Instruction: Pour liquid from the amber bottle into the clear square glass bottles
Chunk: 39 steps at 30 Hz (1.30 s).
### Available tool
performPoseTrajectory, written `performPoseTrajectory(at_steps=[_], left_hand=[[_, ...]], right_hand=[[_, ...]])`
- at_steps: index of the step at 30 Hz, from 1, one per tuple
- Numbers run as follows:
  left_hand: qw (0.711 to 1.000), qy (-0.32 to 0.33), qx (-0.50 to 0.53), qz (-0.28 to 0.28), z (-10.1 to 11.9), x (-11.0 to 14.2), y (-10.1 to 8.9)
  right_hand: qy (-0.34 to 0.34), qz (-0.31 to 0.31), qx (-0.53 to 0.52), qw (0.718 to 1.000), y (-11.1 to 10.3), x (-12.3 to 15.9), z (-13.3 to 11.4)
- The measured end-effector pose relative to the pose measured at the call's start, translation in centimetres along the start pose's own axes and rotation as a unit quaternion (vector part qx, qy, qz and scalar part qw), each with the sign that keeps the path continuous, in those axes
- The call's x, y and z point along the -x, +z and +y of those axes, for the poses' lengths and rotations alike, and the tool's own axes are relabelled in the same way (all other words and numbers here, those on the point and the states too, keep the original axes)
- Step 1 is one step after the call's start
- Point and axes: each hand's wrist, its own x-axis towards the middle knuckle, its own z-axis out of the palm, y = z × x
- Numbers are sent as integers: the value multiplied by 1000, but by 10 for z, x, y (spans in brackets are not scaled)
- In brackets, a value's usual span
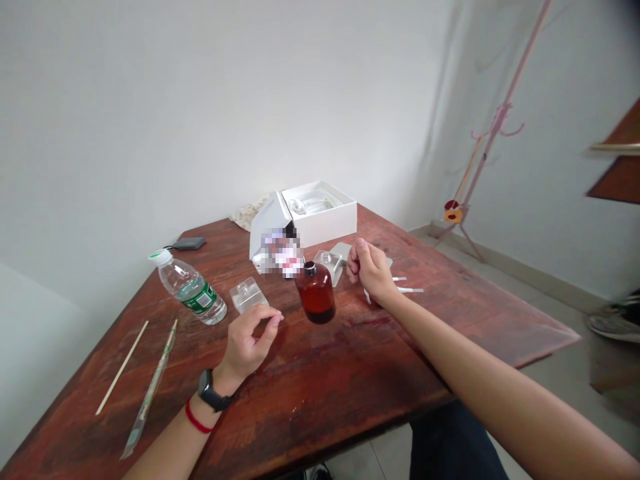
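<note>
My left hand point(250, 340) hovers over the near side of the table with thumb and index fingertip pinched together. Whatever they hold, if anything, is too small to make out. Just beyond it lies a clear square bottle point(249, 295). An amber bottle point(317, 297) with an open neck and dark liquid stands upright between my hands, touched by neither. My right hand point(369, 268) is curled closed to the right of it, its grip hidden. Behind the amber bottle is a second clear square bottle point(330, 268). Thin whitish plastic sticks point(411, 290) lie partly behind my right hand.
A water bottle point(193, 290) with a green label stands at left, near a bare chopstick point(123, 368) and a wrapped pair of chopsticks point(153, 387). An open white box point(325, 223) sits at the back. A dark grey device point(189, 244) lies far left on the wooden table point(310, 380).
</note>
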Motion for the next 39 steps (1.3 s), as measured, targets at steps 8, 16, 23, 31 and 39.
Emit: performPoseTrajectory(at_steps=[8, 16, 23, 31, 39], left_hand=[[998, 55, 21, -13, -1, -4, 2], [998, 48, 16, -23, -5, -2, 7], [998, 11, 26, -61, -12, -1, 14], [995, -13, 36, -90, -12, -1, 13], [993, -22, 50, -105, -11, -2, 14]], right_hand=[[-16, -37, 58, 998, -1, -2, -1], [-2, -79, 106, 991, 0, 4, -9], [12, -160, 106, 981, 0, 7, -3], [28, -224, 152, 962, -4, 9, 3], [7, -256, 206, 944, -4, 10, -4]])
